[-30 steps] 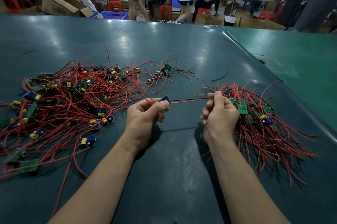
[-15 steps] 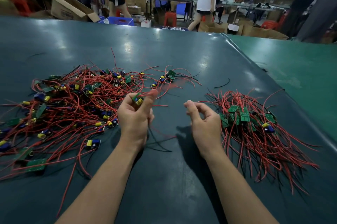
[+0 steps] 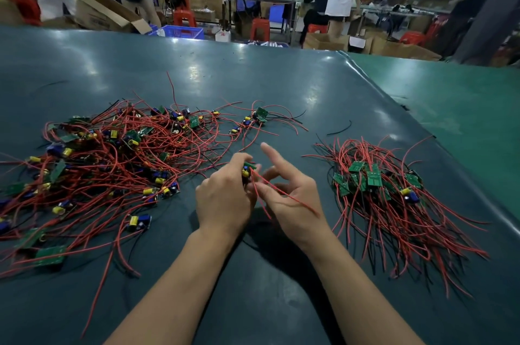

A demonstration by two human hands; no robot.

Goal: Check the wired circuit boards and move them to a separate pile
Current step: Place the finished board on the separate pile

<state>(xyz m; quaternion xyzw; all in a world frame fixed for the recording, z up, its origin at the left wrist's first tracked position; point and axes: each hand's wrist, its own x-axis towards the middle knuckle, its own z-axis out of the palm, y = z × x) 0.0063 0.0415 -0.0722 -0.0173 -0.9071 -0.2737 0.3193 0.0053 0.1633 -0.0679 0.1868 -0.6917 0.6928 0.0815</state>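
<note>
My left hand [image 3: 225, 198] is closed around a small green circuit board [image 3: 247, 169] with a yellow part, held above the table between the two piles. Its red wires [image 3: 284, 197] trail right across my right hand [image 3: 292, 198], whose fingers are spread and touch the wires near the board. A large tangled pile of wired boards [image 3: 107, 164] lies to the left. A tidier pile of boards with red wires [image 3: 388, 198] lies to the right.
The dark teal table mat [image 3: 253, 83] meets a brighter green mat [image 3: 455, 108] at the right. A loose black wire [image 3: 340, 128] lies behind the right pile. Beyond the far edge are people, cardboard boxes, red stools and a blue crate [image 3: 183, 32].
One board went onto the right pile. My left hand picked another board from the left pile and brought it to the middle; my right hand moved in to meet its wires.
</note>
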